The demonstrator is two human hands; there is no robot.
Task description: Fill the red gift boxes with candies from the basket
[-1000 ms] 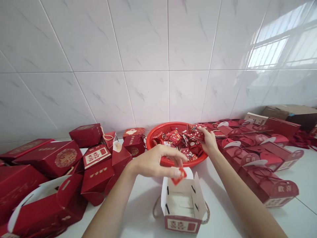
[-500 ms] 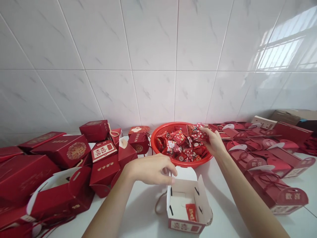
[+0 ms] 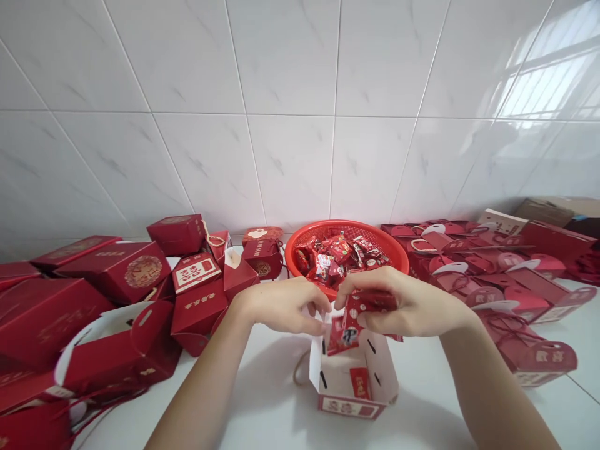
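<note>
A small open candy box (image 3: 351, 409), white inside with a red printed front, stands on the white surface. One red wrapped candy (image 3: 360, 382) lies on its floor. My left hand (image 3: 290, 306) is at the box's back left, with thumb and fingers closed on the edge of its flap. Over the box's back part, my right hand (image 3: 407, 303) is closed round red wrapped candies (image 3: 344, 328), one with white dots; how many it holds is partly hidden. Just behind both hands sits a red plastic basket (image 3: 402, 247) with several wrapped candies (image 3: 337, 247) inside.
Several dark red gift boxes (image 3: 115, 269) crowd the left side, some with cord handles. Rows of red handled boxes (image 3: 510, 306) fill the right, with a brown cardboard box (image 3: 553, 215) behind. A tiled wall (image 3: 290, 169) rises at the back.
My right hand has come from the basket toward me and left, carrying candies over the box. My left hand has stayed at the box flap. The view has tilted slightly.
</note>
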